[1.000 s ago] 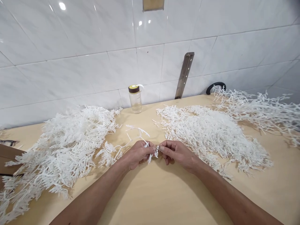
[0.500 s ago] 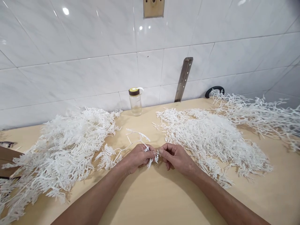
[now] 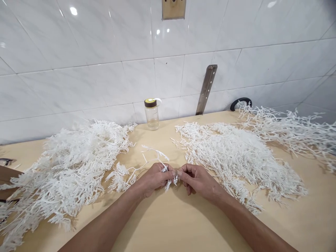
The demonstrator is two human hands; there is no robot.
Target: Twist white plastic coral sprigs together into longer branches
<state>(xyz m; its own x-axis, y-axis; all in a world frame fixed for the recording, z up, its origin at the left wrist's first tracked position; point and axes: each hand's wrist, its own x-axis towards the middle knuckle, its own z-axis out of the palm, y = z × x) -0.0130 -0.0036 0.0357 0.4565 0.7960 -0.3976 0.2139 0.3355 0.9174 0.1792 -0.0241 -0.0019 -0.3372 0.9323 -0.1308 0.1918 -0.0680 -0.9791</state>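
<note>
At the middle of the table my left hand (image 3: 160,176) is closed on a white plastic branch sprig (image 3: 168,185), whose frilly tips hang below the fingers. A bare white stem (image 3: 154,150) arches up behind this hand. My right hand (image 3: 195,178) pinches at the sprig's right end, its thumb and forefinger close to the left fingertips. The exact piece between the right fingers is too small to make out. A small loose white sprig (image 3: 119,177) lies left of my left hand.
A big heap of white feathery sprigs (image 3: 76,164) spreads on the left, another (image 3: 233,150) on the right. Bare branched stems (image 3: 288,127) lie at the far right. A lidded clear bottle (image 3: 151,117), a metal strip (image 3: 207,89) and a black ring-shaped thing (image 3: 240,102) stand by the tiled wall.
Both hands stay almost in place. My right fingertips have drawn in slightly against the sprig by my left hand. The view has shifted a little.
</note>
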